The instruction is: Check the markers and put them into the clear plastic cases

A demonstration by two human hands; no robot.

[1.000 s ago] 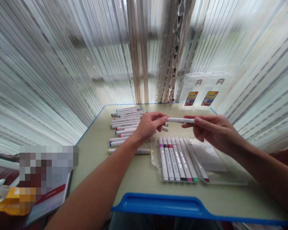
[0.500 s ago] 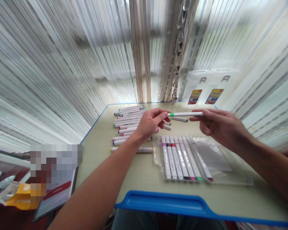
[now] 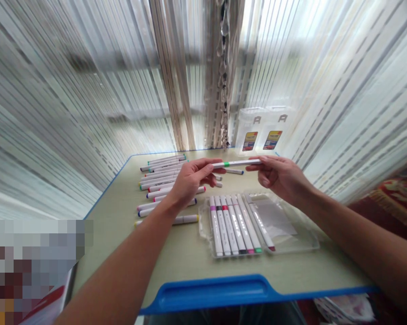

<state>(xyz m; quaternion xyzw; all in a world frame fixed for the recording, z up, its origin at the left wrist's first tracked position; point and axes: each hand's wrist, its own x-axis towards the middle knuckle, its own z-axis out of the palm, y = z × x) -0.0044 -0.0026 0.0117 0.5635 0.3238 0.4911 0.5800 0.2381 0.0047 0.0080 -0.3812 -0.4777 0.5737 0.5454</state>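
A white marker (image 3: 241, 162) with a green band is held nearly level above the table, between both my hands. My left hand (image 3: 194, 177) pinches its left end between thumb and fingers. At its right end, my right hand (image 3: 279, 177) is closed with thumb and forefinger on it. Below sits an open clear plastic case (image 3: 305, 246). Several white markers (image 3: 228, 225) stand side by side in its left half, and one marker (image 3: 262, 228) lies apart near the hinge. Loose markers (image 3: 166, 174) with coloured ends lie in rows to the left, partly hidden by my left hand.
Two clear plastic cases (image 3: 257, 118) with yellow labels stand at the table's back edge, before a string curtain (image 3: 122, 76) with a bead strand (image 3: 224, 76). The pale table (image 3: 108, 243) has a blue front tray (image 3: 213, 291). Patterned cloth (image 3: 398, 203) shows at right.
The view has turned right, so the table and cases sit further left. More of the marker's white end shows between my left thumb and the green band. Both hands still hold the marker.
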